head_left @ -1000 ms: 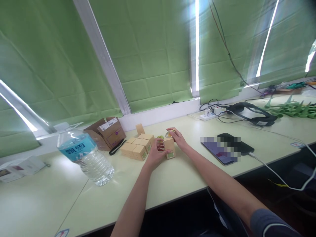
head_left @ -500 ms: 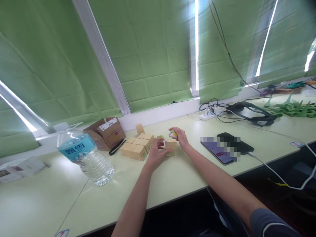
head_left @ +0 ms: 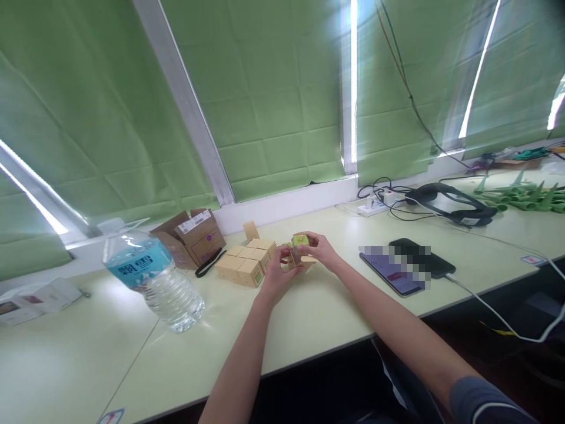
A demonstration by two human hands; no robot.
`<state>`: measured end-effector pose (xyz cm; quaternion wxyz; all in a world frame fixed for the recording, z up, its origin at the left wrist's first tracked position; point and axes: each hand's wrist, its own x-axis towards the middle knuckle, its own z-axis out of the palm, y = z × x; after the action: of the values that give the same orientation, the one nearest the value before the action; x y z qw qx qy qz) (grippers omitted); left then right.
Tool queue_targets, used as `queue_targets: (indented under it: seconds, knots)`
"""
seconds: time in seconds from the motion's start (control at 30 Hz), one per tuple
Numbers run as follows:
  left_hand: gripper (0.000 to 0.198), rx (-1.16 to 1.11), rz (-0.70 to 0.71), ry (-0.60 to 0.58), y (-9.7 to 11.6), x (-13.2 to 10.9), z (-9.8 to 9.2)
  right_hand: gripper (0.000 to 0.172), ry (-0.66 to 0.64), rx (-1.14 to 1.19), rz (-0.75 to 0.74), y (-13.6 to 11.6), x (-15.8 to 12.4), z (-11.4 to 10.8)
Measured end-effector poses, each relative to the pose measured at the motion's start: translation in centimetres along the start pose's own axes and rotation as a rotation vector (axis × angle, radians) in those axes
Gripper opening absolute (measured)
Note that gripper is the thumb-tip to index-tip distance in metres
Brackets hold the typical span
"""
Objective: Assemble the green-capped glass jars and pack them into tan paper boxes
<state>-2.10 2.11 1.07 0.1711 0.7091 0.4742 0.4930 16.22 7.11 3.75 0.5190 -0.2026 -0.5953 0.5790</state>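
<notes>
My left hand [head_left: 279, 272] is wrapped round a small tan box [head_left: 307, 262] whose flap stands out to the right. In my right hand [head_left: 320, 249] is a small item with a yellow-green top [head_left: 301, 240], held at the open top of that box. Part of another yellow-green thing shows behind my left fingers. Just left of my left hand stands a cluster of several small tan boxes [head_left: 238, 265], one with its lid [head_left: 251, 229] raised.
A large water bottle [head_left: 152, 277] and an open brown carton [head_left: 194, 238] are at the left, with a black strap [head_left: 209, 263]. Two phones [head_left: 392, 274], a power strip [head_left: 371, 207], a black headset [head_left: 454, 203] and green cone-shaped pieces [head_left: 525, 197] lie to the right.
My right hand has brought the yellow-green-topped item left and onto the box opening, turning its top into view. The box in my left hand has tilted, and its flap now points right.
</notes>
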Motion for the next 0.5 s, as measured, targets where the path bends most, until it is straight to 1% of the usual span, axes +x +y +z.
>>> queue_targets:
  seconds: [0.1, 0.3, 0.37, 0.5]
  knots:
    - [0.055, 0.009, 0.002, 0.027, 0.12, -0.01, -0.12, 0.061, -0.024, 0.022, -0.02, 0.13, -0.02, 0.05]
    - [0.054, 0.038, -0.003, 0.008, 0.43, -0.1, -0.03, 0.068, 0.039, 0.002, -0.088, 0.39, 0.01, -0.04]
    - [0.055, 0.033, 0.005, 0.01, 0.37, -0.08, 0.01, 0.067, 0.043, -0.018, -0.095, 0.37, -0.02, 0.09]
    - [0.056, 0.034, 0.01, 0.023, 0.18, -0.01, 0.01, 0.055, 0.067, -0.052, -0.087, 0.13, -0.16, 0.46]
